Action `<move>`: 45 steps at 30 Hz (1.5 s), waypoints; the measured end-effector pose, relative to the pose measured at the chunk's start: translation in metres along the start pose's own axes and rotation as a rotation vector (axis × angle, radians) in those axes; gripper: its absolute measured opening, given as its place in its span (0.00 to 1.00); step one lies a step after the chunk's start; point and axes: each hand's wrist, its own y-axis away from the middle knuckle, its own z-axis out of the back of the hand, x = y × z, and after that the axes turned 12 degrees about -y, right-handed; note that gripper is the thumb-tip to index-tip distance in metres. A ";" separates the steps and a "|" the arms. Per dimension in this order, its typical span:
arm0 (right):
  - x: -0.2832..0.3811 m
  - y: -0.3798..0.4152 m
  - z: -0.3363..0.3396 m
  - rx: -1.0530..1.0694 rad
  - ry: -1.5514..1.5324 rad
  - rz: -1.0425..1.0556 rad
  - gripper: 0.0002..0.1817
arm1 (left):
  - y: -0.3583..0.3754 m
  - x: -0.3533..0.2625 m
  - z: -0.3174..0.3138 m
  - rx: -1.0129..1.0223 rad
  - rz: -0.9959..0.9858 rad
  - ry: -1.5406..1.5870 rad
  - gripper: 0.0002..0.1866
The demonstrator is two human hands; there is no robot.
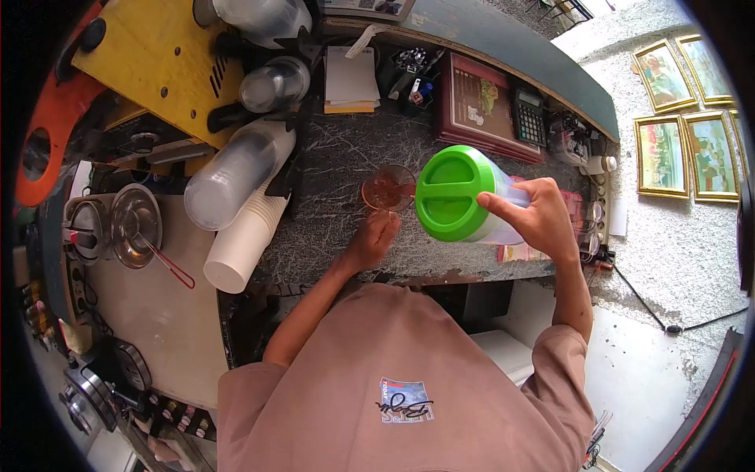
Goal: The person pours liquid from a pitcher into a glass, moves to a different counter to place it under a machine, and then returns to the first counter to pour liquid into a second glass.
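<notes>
My right hand [539,216] is closed round a clear pitcher [503,224] with a bright green lid [450,193]. The pitcher is tilted to the left, its lid end close beside a clear glass cup [387,187]. Reddish-brown liquid shows in the cup, and some red shows at its right side by the lid; the spout itself is hidden. My left hand [373,241] is closed at the near side of the cup, apparently on its handle, which the fingers mostly cover. The cup is over the dark marbled counter [330,169].
To the left, stacked paper cups [248,240] and plastic cups [232,177] lie in a holder beside a yellow machine [169,71]. Metal strainers [138,224] rest on the side surface. Red menus [480,102], a calculator [530,118] and a pen holder [415,90] line the back.
</notes>
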 end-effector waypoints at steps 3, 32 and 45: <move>0.007 0.000 0.003 0.017 0.017 -0.042 0.25 | 0.000 0.001 -0.002 -0.010 0.007 0.025 0.15; 0.012 -0.005 0.001 0.048 0.064 -0.059 0.25 | 0.000 -0.005 0.001 0.001 0.063 0.027 0.14; 0.009 -0.003 0.000 0.053 0.056 -0.096 0.25 | -0.001 -0.007 0.003 0.022 0.054 0.075 0.16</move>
